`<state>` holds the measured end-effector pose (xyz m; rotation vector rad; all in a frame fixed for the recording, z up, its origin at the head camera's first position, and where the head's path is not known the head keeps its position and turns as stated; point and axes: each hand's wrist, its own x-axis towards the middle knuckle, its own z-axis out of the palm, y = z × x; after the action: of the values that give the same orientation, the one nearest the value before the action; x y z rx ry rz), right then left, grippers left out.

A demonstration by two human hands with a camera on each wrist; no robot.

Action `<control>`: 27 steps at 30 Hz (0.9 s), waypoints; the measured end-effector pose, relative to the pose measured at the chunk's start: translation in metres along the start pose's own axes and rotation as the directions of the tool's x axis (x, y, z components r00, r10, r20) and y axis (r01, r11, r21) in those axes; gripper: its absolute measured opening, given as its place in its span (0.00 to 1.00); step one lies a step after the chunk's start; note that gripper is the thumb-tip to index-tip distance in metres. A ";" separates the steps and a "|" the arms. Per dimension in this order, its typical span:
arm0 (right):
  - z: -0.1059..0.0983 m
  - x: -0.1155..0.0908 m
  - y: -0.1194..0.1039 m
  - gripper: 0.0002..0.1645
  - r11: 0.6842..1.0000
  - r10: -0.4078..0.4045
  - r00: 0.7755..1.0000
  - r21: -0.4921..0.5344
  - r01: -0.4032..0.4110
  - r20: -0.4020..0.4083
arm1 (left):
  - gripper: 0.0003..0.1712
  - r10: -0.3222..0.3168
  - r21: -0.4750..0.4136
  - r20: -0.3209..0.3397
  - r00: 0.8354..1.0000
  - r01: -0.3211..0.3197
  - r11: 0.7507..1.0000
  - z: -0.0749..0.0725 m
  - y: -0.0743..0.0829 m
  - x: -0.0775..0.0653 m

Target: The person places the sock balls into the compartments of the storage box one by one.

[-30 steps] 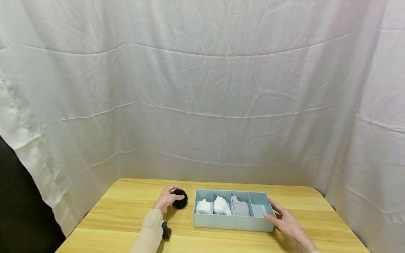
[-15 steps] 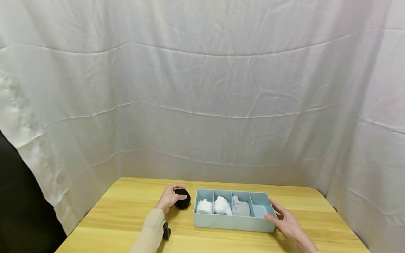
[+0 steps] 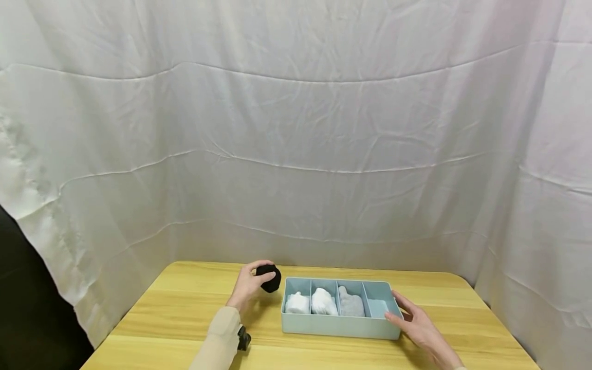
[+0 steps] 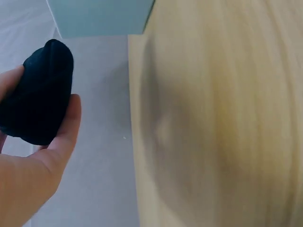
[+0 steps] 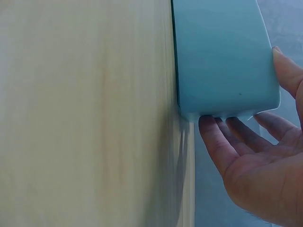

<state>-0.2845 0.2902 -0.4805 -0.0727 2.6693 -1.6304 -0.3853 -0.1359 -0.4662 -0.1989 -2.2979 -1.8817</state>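
Note:
My left hand (image 3: pixel 248 285) holds a black rolled-up sock (image 3: pixel 269 278) between thumb and fingers, raised off the table to the left of a light blue divided storage box (image 3: pixel 339 326). In the left wrist view the sock (image 4: pixel 42 94) is a soft dark bundle, apart from the box end (image 4: pixel 102 16). At the box's right end, my right hand (image 3: pixel 418 325) grips the corner, thumb on the near rim and fingers round the end wall. The box's compartments hold a white bundle (image 3: pixel 297 303), another white bundle (image 3: pixel 324 301) and a grey bundle (image 3: pixel 351 302); the rightmost shows its bare floor.
The wooden table (image 3: pixel 185 308) has rounded far corners. A pale curtain (image 3: pixel 324 128) hangs behind it and at both sides. A dark area (image 3: pixel 37 303) shows at the lower left. A black device (image 3: pixel 243 338) sits on the left wrist.
The left hand has lifted the black sock off the table and shifted it slightly right and away from me. The right hand and box stay in place.

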 end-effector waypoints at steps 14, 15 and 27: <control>0.000 -0.002 -0.003 0.46 1.000 -0.003 1.000 -0.023 0.003 0.000 | 0.20 0.128 -0.119 0.040 0.991 -0.123 0.985 0.022 0.018 -0.002; 0.000 -0.001 -0.003 0.46 1.000 -0.003 1.000 -0.025 0.003 0.001 | 0.20 0.136 -0.116 0.057 0.989 -0.129 0.985 0.024 0.019 -0.003; 0.000 -0.001 -0.001 0.47 0.999 0.018 1.000 -0.039 -0.017 0.004 | 0.22 0.113 -0.215 0.141 0.983 -0.081 0.973 0.061 0.025 -0.014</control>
<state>-0.2835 0.2899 -0.4795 -0.0531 2.6912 -1.5713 -0.3693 -0.0713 -0.4572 -0.4899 -2.1332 -2.1220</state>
